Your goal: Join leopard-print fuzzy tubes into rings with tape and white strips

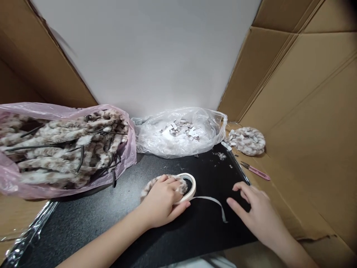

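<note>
My left hand point(164, 199) lies over a brown-and-white furry coil point(149, 185), its fingers curled onto the fur. Its thumb reaches along a roll of white tape point(192, 188), which sits against the coil's right side. From the roll a loose strip of tape point(213, 201) trails across the black tabletop and bends down at its end. My right hand point(255, 208) hovers beyond that strip, thumb and fingers apart, with nothing in it. The underside of the coil is hidden by my left hand.
At the left, a pink plastic bag point(133, 149) spills furry strips with dark cords. Behind, a clear bag point(156, 147) contains paper scraps. Another furry coil point(248, 140) and pink-handled thread snips point(258, 172) lie right, beside a cardboard wall point(312, 123). The black tabletop point(92, 223) has fluff on it.
</note>
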`<state>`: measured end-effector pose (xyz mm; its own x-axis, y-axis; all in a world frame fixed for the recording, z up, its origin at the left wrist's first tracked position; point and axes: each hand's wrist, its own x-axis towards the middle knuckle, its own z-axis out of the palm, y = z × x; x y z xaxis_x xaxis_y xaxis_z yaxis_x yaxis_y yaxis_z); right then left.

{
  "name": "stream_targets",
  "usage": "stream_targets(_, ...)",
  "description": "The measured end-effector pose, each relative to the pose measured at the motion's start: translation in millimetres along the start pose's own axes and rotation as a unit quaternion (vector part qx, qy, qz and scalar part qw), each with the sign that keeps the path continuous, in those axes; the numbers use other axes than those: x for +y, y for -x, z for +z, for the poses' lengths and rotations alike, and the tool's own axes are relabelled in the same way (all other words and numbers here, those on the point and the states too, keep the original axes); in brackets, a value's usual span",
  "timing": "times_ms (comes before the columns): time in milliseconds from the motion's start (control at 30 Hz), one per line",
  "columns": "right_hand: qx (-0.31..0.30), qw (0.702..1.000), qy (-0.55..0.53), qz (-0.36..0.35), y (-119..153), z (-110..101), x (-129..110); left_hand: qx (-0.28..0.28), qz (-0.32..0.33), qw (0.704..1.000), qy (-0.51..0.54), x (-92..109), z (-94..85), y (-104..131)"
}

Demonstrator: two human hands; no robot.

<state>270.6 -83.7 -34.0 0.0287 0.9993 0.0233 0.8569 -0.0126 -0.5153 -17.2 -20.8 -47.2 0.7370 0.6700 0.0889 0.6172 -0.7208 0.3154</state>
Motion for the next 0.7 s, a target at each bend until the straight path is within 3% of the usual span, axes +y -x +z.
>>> stream_targets(67, 0.067, 0.995, 0.067, -0.036, -6, -5, -12, 0.0, -0.004, 1.0, -0.01, 1, -1.2, 0)
stream_targets(133, 0.087, 0.987, 0.08, -0.104, -10, -6, -32, 0.0, -0.004, 1.0, -0.019, 1, -2.7, 0)
stream_targets(233, -0.012, 0.975, 0.077, -0.21, -14, 4, -67, 0.007, 0.0, 1.0, -0.019, 3, -4.1, 0)
stream_targets(333, -0.055, 0.947, 0.13, -0.289, -20, 21, -92, 0.015, -0.001, 1.0, -0.01, 3, -3.9, -1)
stream_targets(467, -0.057, 0.913, 0.203, -0.349, -32, 33, -100, 0.021, -0.002, 1.0, 0.008, 0, -3.5, -1)
stream_targets(700, -0.035, 0.884, 0.224, -0.409, -33, 29, -98, 0.036, -0.023, 0.988, 0.147, -2, -15.4, -9)
